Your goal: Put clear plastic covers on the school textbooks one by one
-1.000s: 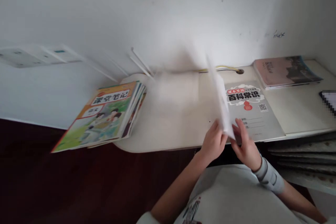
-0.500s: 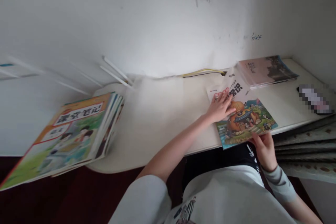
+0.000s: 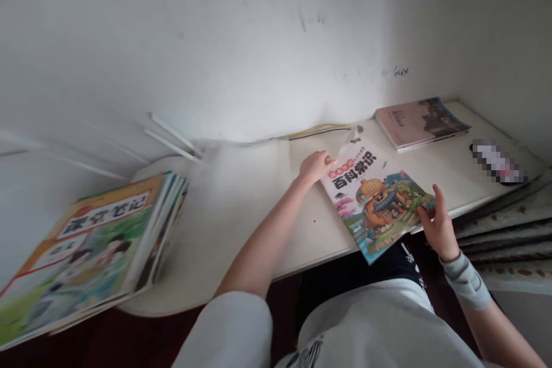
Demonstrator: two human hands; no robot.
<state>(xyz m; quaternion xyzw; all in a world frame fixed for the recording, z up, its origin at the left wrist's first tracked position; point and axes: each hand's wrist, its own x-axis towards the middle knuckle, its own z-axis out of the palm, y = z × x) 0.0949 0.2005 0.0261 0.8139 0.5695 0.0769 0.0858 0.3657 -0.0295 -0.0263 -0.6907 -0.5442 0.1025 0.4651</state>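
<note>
A colourful picture book [image 3: 376, 201] with a pumpkin house on its cover lies tilted on the white desk [image 3: 254, 207], its near corner hanging over the front edge. My left hand [image 3: 315, 165] grips the book's top left corner, fingers curled over it. At the lower right corner, my right hand [image 3: 436, 224] pinches the book between thumb and fingers.
A stack of several books [image 3: 90, 250] with a green and orange cover sits at the desk's left end, overhanging the edge. A pinkish book [image 3: 420, 122] lies at the back right by the wall. A dark phone [image 3: 495, 162] rests at far right. Patterned cloth [image 3: 504, 230] hangs below.
A second ago I held the book upright above a grey one; now the book lies flat, cover up. My left hand went from its cover to its top left corner, and the view swung right.
</note>
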